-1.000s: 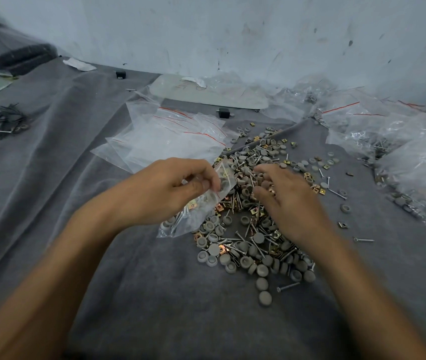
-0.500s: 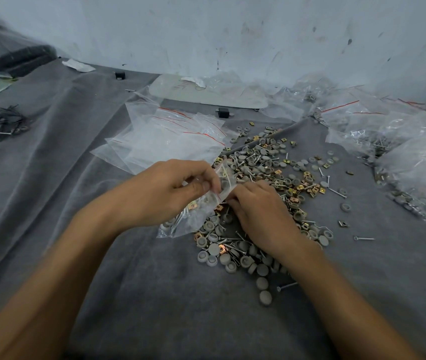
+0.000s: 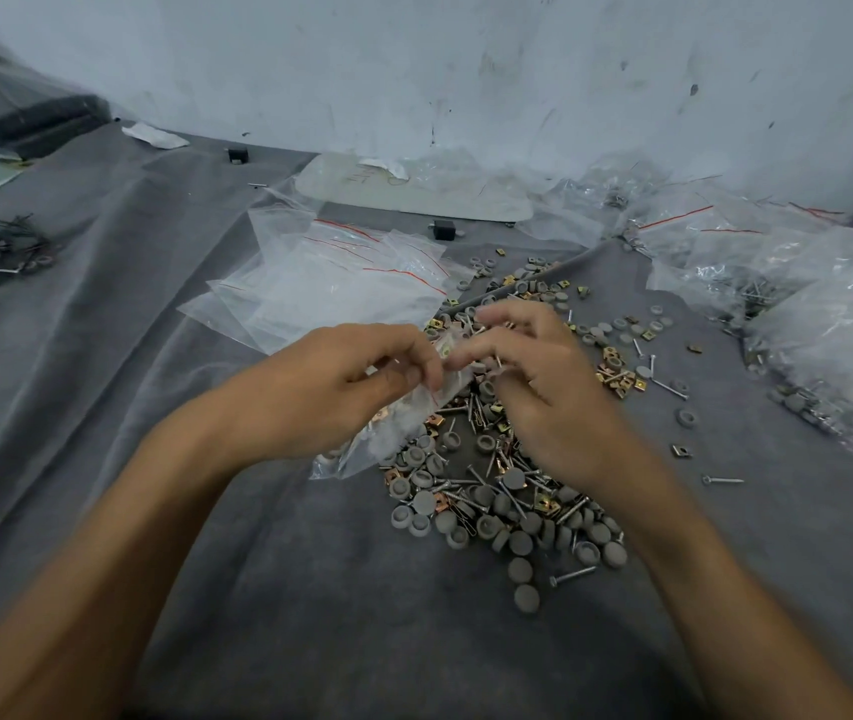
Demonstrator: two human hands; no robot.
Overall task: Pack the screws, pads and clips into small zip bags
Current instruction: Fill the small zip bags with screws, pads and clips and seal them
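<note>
zip bag [image 3: 388,439] is lying at centre on the pile's [image 3: 497,504] 9 o'clock edge, the left grip [image 3: 341,387] pinching its mouth. right grip [image 3: 533,387] is curling at that mouth; i cannot tell whether it is holding anything.

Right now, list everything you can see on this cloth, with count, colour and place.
cloth: one, grey, covering the surface.
zip bag: one, clear, part-filled, centre.
loose pile: many grey pads, silver screws, brass clips, centre.
empty bags: one stack, clear with red lines, behind the pile.
filled bags: several, clear, far right.
black blocks: two, black, near the wall.
left hand: one, pinching the zip bag.
right hand: one, fingers curled at the bag's mouth.
</note>
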